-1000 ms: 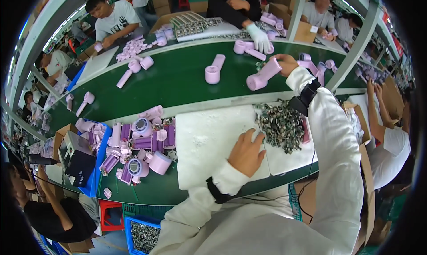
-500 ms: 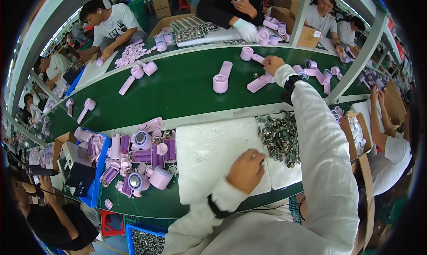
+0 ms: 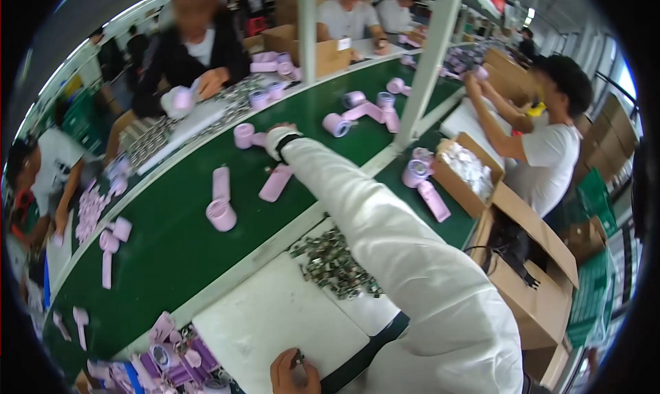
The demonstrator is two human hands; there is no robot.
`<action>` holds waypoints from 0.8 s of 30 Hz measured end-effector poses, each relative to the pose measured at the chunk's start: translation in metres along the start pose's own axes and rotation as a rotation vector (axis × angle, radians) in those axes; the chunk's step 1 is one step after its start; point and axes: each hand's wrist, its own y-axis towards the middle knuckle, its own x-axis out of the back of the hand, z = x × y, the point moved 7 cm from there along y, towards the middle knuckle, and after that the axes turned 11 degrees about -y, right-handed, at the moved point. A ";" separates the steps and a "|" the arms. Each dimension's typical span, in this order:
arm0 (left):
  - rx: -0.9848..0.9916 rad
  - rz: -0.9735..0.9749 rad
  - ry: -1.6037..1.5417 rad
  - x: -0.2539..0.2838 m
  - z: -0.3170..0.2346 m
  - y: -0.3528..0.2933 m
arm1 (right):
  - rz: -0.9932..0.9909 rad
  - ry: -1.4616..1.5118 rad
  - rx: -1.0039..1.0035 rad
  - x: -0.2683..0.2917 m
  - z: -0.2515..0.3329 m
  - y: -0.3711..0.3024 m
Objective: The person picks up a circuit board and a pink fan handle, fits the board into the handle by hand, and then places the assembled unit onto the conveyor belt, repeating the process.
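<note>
My left hand (image 3: 295, 377) is at the lower edge, over the near end of the white foam board (image 3: 275, 318). Its thumb and fingers curl together around a small circuit board (image 3: 298, 358). My right arm stretches across the green belt, and my right hand (image 3: 280, 132) is beside a lilac handheld fan (image 3: 245, 136). The fingers of that hand are mostly hidden and blurred, so any grip is unclear. Just below it lies a lilac fan handle (image 3: 276, 183). Another lilac fan (image 3: 221, 214) rests farther left on the belt. A heap of small circuit boards (image 3: 333, 262) lies by the foam board.
Lilac casings and fan parts (image 3: 172, 356) pile up at lower left. More fans (image 3: 364, 110) lie farther along the belt, near a white post (image 3: 432, 57). On the right stand a carton of white pieces (image 3: 467, 171) and an open carton (image 3: 529, 277). Several co-workers sit around the belt.
The whole view has swung to the right, showing more cartons there. My right hand is still stretched out over the belt among the fans. My left hand now appears lower, at the picture's edge.
</note>
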 end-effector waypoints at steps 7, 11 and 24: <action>0.101 -0.075 -0.114 0.003 -0.015 0.020 | -0.171 0.131 -0.222 0.018 -0.089 0.012; -0.238 0.057 0.204 0.000 0.006 0.013 | -0.285 -0.167 0.128 0.084 -0.074 -0.063; -0.088 -0.108 0.167 0.033 -0.029 0.018 | -0.322 0.614 0.651 0.054 -0.062 -0.419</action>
